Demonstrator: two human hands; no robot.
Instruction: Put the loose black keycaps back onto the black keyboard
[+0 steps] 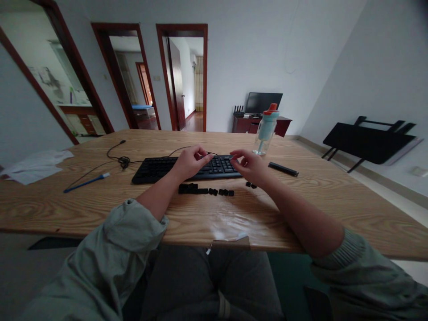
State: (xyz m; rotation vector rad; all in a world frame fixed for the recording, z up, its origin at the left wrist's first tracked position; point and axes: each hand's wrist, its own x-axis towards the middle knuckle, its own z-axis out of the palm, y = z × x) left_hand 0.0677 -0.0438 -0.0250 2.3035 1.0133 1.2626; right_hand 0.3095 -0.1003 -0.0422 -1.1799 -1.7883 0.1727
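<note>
A black keyboard (157, 168) lies across the wooden table in front of me, its left end and number pad showing between and beside my hands. Over its middle is my left hand (191, 161), thumb stretched to the right and fingers loosely bent, with a gap between them. My right hand (250, 166) is at the keyboard's right end, thumb and forefinger curled toward each other in a pinch; anything between them is too small to make out. Loose black keycaps (213, 191) lie in a row before the keyboard, and a couple of keycaps (250, 184) sit under my right wrist.
Right of the keyboard lies a black strip (283, 169), with a clear bottle with an orange lid (264, 133) behind it. A blue-handled brush (87, 182), a coiled cable (123, 161) and white tissue (36, 165) are on the left. The table's front edge (194, 246) is near my lap.
</note>
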